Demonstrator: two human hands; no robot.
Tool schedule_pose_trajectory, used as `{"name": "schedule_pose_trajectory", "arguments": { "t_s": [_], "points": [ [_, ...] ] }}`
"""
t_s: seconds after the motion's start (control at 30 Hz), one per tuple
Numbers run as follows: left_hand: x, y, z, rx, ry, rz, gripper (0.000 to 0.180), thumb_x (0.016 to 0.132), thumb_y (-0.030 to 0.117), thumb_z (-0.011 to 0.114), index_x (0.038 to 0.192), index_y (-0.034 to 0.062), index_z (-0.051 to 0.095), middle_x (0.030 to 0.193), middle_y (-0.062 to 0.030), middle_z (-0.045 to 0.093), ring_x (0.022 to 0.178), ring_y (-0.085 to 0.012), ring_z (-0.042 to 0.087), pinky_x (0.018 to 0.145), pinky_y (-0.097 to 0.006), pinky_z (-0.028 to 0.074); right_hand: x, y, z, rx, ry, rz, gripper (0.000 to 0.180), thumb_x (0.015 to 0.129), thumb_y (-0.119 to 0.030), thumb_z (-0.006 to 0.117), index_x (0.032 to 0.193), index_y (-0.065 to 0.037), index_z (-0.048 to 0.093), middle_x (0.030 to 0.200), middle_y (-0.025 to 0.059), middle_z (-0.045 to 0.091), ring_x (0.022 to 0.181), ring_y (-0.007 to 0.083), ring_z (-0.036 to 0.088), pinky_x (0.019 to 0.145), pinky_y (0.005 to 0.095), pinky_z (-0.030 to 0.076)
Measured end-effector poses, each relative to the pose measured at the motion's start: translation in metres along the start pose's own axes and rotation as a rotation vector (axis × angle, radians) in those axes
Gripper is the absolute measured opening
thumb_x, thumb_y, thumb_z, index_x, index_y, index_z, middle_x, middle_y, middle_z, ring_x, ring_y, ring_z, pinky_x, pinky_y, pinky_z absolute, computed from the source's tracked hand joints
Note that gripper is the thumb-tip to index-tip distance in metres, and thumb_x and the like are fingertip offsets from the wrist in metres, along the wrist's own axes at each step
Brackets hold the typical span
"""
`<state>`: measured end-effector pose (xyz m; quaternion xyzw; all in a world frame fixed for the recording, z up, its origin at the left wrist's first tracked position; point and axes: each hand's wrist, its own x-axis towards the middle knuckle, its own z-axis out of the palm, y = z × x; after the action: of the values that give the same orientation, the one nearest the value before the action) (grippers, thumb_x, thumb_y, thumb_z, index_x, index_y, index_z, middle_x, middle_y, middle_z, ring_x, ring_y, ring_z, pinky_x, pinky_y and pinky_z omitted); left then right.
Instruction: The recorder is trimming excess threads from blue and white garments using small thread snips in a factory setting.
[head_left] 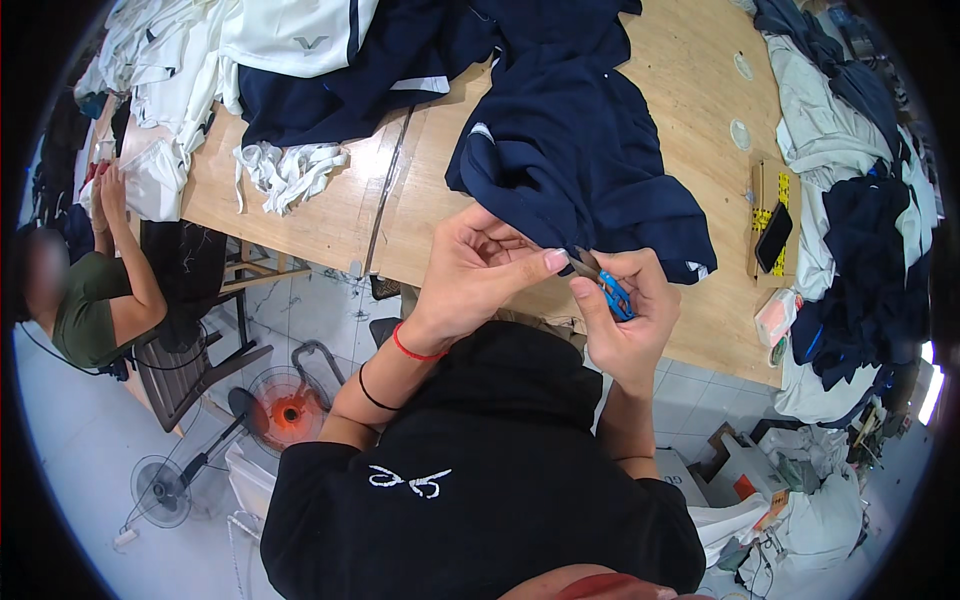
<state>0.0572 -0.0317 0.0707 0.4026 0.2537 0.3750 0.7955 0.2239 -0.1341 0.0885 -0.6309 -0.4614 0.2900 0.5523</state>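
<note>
Table: the broad, pale wooden table (700,120) carries the work; I'd worry about drag, since most of the cloth lies on it and its weight could tug against the fingers.
Garment: the dark navy-blue cloth garment (600,150) spreads over the table, its worked edge lifted at the table's near edge. A slip there could put a cut into sound fabric. Its far end merges with other navy cloth towards the table's far side, so I can't find where it stops; seams sink into the dark colour.
Left hand: the bare left hand (480,270), above the table's near edge, pinches the garment between thumb and fingers. If that pinch loosened, the cloth might shift under the blades; the folds hide some fingertips.
Right hand: the bare right hand (635,310), also at the near edge, is wrapped around the snips.
Snips: the small blue-handled metal snips (605,285) point at the left thumb, so a hasty squeeze could nick it. Whether the blades are parted, or any thread lies between them, I can't tell.
</note>
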Motion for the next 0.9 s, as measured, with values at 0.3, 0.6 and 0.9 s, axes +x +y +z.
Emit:
{"name": "schedule_pose_trajectory", "arguments": {
  "t_s": [0.3,0.6,0.9],
  "points": [
    [0.0,0.001,0.0,0.045,-0.028,-0.004,0.028,0.091,-0.006,0.081,0.117,-0.0057,0.069,0.109,-0.0123,0.078,0.102,-0.0136,0.073,0.094,-0.029,0.06,0.002,0.001,0.0,0.064,-0.017,0.036,0.02,0.092,-0.004,0.084,0.095,0.0,0.065,0.071,-0.0009,0.063,0.063,-0.0002,0.049,0.055,0.0186,0.034],
    [0.002,-0.005,0.002,0.073,0.02,0.011,0.026,0.091,-0.006,0.082,0.113,-0.0066,0.068,0.106,-0.0137,0.077,0.099,-0.0139,0.074,0.09,-0.028,0.061,0.0,0.011,-0.001,0.136,-0.062,0.081,0.014,0.097,0.0,0.076,0.103,0.002,0.063,0.085,0.0012,0.07,0.07,-0.0009,0.052,0.062,0.017,0.037],
    [0.001,-0.007,0.002,0.076,0.058,0.088,0.025,0.09,-0.007,0.081,0.111,-0.0072,0.068,0.102,-0.0125,0.076,0.097,-0.0139,0.073,0.086,-0.027,0.06,0.007,0.007,0.004,0.069,-0.09,0.022,0.015,0.097,0.001,0.076,0.103,0.002,0.063,0.084,0.0012,0.07,0.072,0.0002,0.055,0.064,0.0168,0.039]
  ]
}}
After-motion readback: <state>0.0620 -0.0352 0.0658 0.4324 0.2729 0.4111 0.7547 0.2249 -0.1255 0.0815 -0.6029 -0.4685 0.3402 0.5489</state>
